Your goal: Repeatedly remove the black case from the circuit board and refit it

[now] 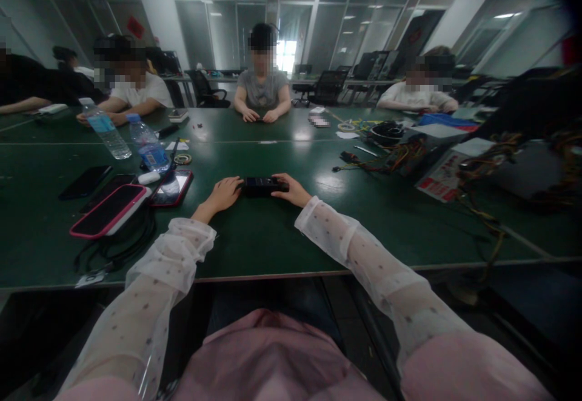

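Note:
A small black box-shaped device (258,186) lies on the green table in front of me, its exact kind too dark to make out. At its left end, the fingers of my left hand (222,194) are bent and pressed against it. My right hand (294,190) grips the opposite end, thumb at the near side and fingers over the far side. Sheer white dotted sleeves cover both my forearms.
Phones (109,212), cables and two water bottles (148,146) are at the left of the green table (273,249). Metal power supply units (448,168) with tangled wires fill the right. Several people sit around; one person (262,89) faces me across the table.

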Motion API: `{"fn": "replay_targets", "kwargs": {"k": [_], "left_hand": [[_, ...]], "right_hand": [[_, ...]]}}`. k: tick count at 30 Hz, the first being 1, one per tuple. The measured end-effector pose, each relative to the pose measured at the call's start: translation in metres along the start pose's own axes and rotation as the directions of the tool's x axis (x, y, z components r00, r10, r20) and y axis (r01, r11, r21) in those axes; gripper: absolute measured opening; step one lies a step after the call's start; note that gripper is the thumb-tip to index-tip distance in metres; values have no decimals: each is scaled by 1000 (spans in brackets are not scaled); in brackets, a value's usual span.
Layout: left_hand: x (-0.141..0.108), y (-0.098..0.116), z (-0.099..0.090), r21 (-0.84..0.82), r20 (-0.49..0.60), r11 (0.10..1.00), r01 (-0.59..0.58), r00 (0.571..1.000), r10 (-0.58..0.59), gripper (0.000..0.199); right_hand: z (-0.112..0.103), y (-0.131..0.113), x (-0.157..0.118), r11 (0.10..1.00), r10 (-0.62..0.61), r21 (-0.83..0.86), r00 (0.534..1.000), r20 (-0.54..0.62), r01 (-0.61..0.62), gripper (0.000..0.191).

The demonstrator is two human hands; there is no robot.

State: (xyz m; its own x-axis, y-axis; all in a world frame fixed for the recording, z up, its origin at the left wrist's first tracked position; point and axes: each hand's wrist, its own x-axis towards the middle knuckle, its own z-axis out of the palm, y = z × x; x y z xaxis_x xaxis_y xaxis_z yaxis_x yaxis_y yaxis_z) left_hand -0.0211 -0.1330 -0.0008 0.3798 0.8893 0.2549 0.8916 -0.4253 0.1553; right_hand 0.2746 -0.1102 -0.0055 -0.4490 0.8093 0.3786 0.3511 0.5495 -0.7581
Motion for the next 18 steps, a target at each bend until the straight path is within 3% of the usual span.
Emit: {"fn": "replay_targets", "kwargs": {"k": [18], "left_hand": [[2, -2, 3, 3, 9, 1000, 12, 1000, -12, 40]], "right_hand": [[0, 3, 2, 987, 51, 150, 999, -17, -48, 63]]}}
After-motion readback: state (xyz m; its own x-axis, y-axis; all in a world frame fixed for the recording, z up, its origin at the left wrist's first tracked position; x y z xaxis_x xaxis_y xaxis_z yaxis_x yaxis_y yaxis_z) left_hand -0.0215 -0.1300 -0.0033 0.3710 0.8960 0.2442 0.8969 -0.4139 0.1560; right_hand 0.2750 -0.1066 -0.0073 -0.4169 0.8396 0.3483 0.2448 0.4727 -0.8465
